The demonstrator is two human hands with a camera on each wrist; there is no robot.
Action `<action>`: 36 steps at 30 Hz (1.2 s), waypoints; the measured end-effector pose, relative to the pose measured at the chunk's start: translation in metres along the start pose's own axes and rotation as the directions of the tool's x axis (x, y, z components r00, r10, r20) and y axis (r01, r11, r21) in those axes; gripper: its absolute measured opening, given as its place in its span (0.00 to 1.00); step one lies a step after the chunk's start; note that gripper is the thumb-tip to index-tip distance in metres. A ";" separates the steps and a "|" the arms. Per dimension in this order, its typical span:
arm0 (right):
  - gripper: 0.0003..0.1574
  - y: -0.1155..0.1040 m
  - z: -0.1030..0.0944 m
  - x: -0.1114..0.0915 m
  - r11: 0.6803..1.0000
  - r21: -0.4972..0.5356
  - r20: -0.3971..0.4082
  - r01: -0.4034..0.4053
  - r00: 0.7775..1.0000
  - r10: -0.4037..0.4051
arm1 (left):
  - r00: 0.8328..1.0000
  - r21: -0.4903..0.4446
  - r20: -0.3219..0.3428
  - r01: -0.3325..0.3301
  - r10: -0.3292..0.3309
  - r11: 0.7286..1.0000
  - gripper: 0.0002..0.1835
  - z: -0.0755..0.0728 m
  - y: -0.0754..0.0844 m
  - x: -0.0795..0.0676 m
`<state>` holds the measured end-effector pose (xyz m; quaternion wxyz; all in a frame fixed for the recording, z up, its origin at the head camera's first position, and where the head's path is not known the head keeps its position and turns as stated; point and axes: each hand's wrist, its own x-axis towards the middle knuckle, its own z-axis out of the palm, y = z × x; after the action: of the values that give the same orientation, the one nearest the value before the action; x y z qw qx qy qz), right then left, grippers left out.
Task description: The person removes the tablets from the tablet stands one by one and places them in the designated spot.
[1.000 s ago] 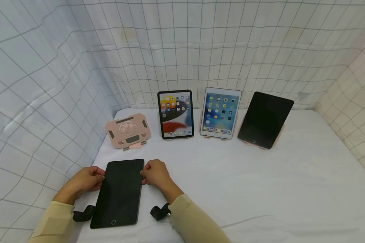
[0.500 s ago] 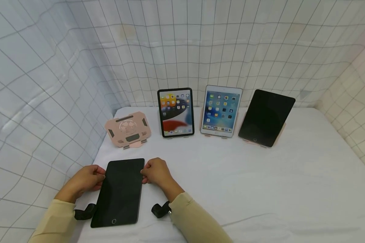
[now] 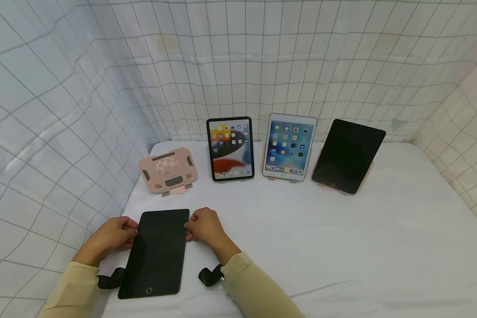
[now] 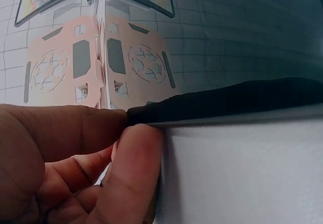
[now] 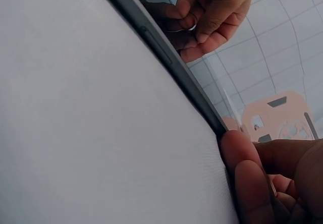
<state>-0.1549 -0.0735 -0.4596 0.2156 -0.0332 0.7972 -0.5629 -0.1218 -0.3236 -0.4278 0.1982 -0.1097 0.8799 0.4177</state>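
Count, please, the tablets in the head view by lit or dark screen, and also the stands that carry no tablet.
Lit screens: 2 (black-framed tablet, white-framed tablet)
Dark screens: 2 (held tablet, propped tablet)
Bare pink stand: 1
Total: 5

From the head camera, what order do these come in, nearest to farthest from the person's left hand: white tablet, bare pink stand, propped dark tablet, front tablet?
1. Front tablet: pinched at its left edge by the left hand.
2. Bare pink stand: back left.
3. White tablet: back row, farther right.
4. Propped dark tablet: right end.
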 end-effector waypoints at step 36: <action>0.12 -0.007 -0.044 0.012 0.992 -0.125 0.110 0.023 0.994 -0.009 | 0.973 0.310 -0.149 -0.121 0.174 0.943 0.24 0.008 0.042 -0.011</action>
<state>-0.1843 -0.0406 -0.4446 0.2518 -0.0840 0.8179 -0.5104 -0.1253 -0.2909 -0.3981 0.1028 -0.0483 0.9526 0.2822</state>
